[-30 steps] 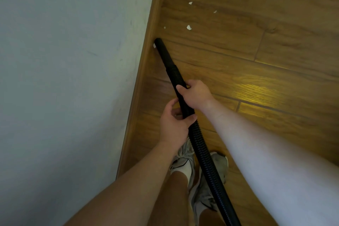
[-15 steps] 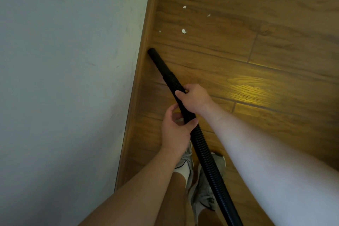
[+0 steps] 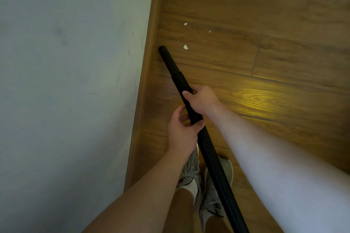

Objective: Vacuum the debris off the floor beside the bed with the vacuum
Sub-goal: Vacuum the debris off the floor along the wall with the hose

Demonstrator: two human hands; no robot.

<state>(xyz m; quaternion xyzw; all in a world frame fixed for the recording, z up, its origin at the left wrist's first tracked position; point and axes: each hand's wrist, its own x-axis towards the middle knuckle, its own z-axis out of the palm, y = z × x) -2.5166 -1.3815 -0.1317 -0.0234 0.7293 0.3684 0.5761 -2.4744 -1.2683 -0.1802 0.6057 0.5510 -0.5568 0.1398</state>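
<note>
— What's around the vacuum, starting from the left?

— A broad pale surface (image 3: 66, 81) fills the left side. It may be the bed's side or a wall, I can't tell which. A wooden strip (image 3: 149, 62) runs along its right edge, where it meets the wood-plank floor (image 3: 293, 24).

— And the vacuum itself?

— The black ribbed vacuum hose (image 3: 210, 155) slants up from the bottom edge, passing over a pair of grey shoes (image 3: 191, 172). Its smooth nozzle (image 3: 163, 49) ends on the floor just beside the wooden strip.

— Anything in its way?

— Nothing lies across it. Small white scraps (image 3: 185, 47) sit on the floor. The nearest is just right of the nozzle tip, two more are farther along, and a few lie at the floor's far edge near the strip. Right of all that, a yellow patch of light (image 3: 265, 98) glares on the planks.

— Now the fingers.

— The left hand (image 3: 181, 134) grips the hose from its left side, with the thumb laid over the top and the fingers curled underneath. The right hand (image 3: 202, 100) holds it just above, nearer the nozzle, with the thumb along the hose and the fingers wrapped round the far side. The two hands sit close together on the ribbed part.
</note>
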